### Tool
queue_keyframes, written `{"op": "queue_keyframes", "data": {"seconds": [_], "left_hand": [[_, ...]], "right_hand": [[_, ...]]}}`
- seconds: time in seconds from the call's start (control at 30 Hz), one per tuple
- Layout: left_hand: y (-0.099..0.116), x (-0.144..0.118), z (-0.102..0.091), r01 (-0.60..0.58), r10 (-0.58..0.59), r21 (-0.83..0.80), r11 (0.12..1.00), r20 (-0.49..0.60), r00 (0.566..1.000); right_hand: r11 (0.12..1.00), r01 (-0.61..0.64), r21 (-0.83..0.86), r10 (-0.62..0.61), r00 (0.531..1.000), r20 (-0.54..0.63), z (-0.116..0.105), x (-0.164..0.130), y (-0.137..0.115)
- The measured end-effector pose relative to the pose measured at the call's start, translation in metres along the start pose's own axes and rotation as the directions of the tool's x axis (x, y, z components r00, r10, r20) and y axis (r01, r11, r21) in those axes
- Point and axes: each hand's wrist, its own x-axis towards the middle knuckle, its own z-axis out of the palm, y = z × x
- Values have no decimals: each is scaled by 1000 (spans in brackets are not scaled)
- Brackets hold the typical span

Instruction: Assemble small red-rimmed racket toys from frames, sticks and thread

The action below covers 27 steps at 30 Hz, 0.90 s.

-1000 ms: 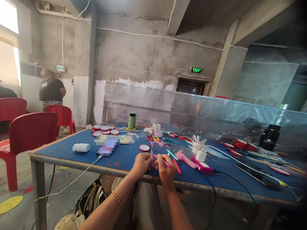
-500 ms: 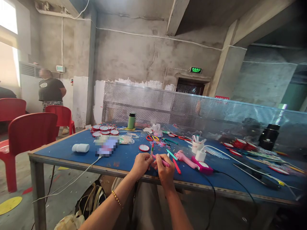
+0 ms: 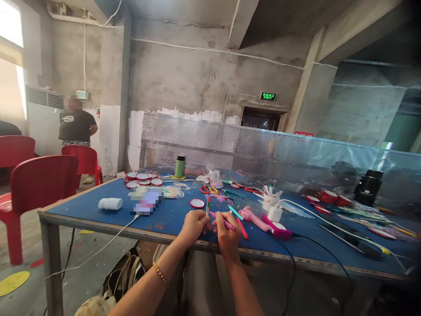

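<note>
Worktop: a long blue worktop (image 3: 98, 210) on a metal frame, edges worn, crowded with small craft parts.
Left hand: the left hand (image 3: 194, 225) is closed round a slim stick (image 3: 208, 205) that stands upright, red and green at its top, just above the near edge of the worktop.
Right hand: the right hand (image 3: 228, 232) is closed round a pink marker (image 3: 222, 221), its tip pointing at the left hand; the two hands touch.
Near the hands: a red-rimmed disc (image 3: 198, 203) lies just beyond the stick; a pink glue gun (image 3: 263, 222) with a black cord lies to the right; a white cup (image 3: 269, 200) of sticks stands behind it.
Far left of worktop: a heap of red-rimmed discs (image 3: 143, 177), a white bottle (image 3: 110, 203) on its side, a green flask (image 3: 179, 166) standing upright.
Middle: red scissors (image 3: 209, 189) and loose coloured bits.
Back edge: a perforated metal screen (image 3: 230, 145) runs along the whole far side.
Room: bare concrete walls and beams; a green exit sign (image 3: 268, 96) above a dark doorway.
Left side: red plastic chairs (image 3: 39, 182) on the concrete floor; a person in a black shirt (image 3: 76, 125) stands by the wall, well apart from the worktop.
</note>
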Motion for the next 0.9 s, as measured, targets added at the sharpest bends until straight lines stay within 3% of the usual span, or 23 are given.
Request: {"op": "queue_keyframes", "data": {"seconds": [0.23,0.37,0.53,0.77,0.9], "left_hand": [[0,-1,0,-25,26,34,999,-16,1000],[0,0,0,-11,11,-12,1000,-3,1000],[0,0,1,14,-14,-34,999,-7,1000],[-3,1,2,5,-3,-42,999,29,1000],[-2,1,3,10,-9,-50,999,20,1000]], "right_hand": [[1000,16,15,-17,997,72,0,1,-4],[1000,-19,4,19,1000,8,0,1,-3],[978,-106,182,119,991,-66,-4,6,-6],[844,-297,447,259,955,146,-14,10,-1],[759,-372,534,311,928,204,-18,12,1]]}}
